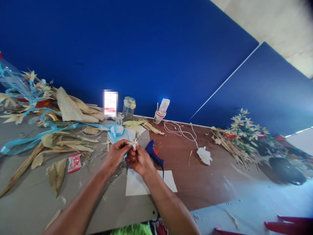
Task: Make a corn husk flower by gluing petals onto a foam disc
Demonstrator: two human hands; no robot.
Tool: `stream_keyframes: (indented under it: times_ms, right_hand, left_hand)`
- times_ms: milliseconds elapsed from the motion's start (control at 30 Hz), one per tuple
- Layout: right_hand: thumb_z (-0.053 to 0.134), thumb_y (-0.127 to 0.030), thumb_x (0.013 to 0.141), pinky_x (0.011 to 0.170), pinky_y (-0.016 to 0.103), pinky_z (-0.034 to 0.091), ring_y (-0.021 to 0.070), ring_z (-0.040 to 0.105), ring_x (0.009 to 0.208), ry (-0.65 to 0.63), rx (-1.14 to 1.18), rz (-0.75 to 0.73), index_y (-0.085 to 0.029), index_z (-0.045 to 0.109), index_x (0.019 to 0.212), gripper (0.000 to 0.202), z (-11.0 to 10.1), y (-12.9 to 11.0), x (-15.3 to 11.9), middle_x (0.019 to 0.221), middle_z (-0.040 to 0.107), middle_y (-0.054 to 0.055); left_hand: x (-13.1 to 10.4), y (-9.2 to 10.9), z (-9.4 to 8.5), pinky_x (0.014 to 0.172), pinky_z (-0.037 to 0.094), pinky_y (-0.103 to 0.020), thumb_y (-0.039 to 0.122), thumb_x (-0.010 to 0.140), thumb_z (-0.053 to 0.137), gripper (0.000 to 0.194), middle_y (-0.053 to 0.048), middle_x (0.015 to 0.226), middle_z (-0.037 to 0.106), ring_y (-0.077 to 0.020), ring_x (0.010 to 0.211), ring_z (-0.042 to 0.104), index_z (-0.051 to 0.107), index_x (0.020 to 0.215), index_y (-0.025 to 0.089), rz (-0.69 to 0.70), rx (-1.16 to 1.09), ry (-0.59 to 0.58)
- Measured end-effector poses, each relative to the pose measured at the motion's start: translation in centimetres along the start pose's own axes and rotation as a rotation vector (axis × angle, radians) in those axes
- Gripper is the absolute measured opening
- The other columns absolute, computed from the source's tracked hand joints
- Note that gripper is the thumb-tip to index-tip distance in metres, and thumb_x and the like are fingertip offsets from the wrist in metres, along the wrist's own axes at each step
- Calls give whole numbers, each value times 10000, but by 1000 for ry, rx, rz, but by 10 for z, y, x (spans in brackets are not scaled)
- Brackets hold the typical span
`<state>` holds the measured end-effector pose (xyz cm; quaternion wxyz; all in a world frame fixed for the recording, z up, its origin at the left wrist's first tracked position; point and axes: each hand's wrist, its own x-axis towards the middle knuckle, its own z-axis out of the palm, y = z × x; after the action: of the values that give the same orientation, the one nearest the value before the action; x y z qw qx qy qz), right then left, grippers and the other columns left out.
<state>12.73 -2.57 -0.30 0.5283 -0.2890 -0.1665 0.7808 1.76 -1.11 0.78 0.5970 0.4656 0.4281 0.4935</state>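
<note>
Near the middle of the table my left hand (119, 152) and my right hand (142, 160) meet, fingers closed in a pinch. Between their fingertips is a small pale flower (134, 143) that looks made of dried husk. A bit of light blue shows beneath the fingers; what it belongs to is hidden. Just right of the hands lies a dark blue glue gun (155, 154) with its cord running down. White paper (135, 186) lies under my right wrist. Behind the hands sits a spool of light blue ribbon (117, 131).
Dried husks (70, 109) and a long blue ribbon (26, 142) spread across the left. A glass jar (128, 109) and a paper cup (159, 116) stand near the blue partition (146, 49). A white cable (182, 130), crumpled tissue (204, 156) and white husk flowers (244, 125) lie right.
</note>
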Motion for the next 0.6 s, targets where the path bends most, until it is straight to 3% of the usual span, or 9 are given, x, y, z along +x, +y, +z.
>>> stream_keyframes:
  times_ms: [233, 367, 500, 600]
  right_hand:
    - [511, -292, 840, 469, 201, 277, 67, 239, 413, -81, 40, 11, -183, 417, 594, 284, 4, -9, -7, 495, 336, -73]
    - [526, -316, 829, 468, 203, 266, 71, 234, 421, -48, 12, -37, -188, 404, 589, 298, 6, -11, -8, 500, 334, -72]
    - [545, -357, 812, 476, 208, 287, 72, 262, 433, 6, -61, -86, -188, 413, 588, 310, 7, -11, -8, 513, 366, -66]
    - [547, -359, 806, 483, 204, 303, 70, 288, 436, 39, -61, -102, -185, 430, 599, 295, 5, -11, -7, 516, 394, -64]
  left_hand:
    - [5, -2, -6, 560, 369, -227, 378, 630, 700, 232, 10, 619, 610, -116, 571, 493, 674, 715, 164, 68, 83, 132]
    - [9, -4, -12, 568, 371, -237, 378, 623, 698, 241, 3, 642, 637, -129, 580, 504, 700, 748, 171, 67, 165, 141]
    - [10, -7, -16, 608, 399, -273, 355, 653, 675, 325, -43, 874, 664, -118, 545, 479, 715, 929, 189, 190, 423, 215]
    - [8, -5, -15, 662, 424, -298, 334, 704, 629, 324, -86, 1084, 598, -124, 587, 506, 701, 994, 208, 353, 589, 276]
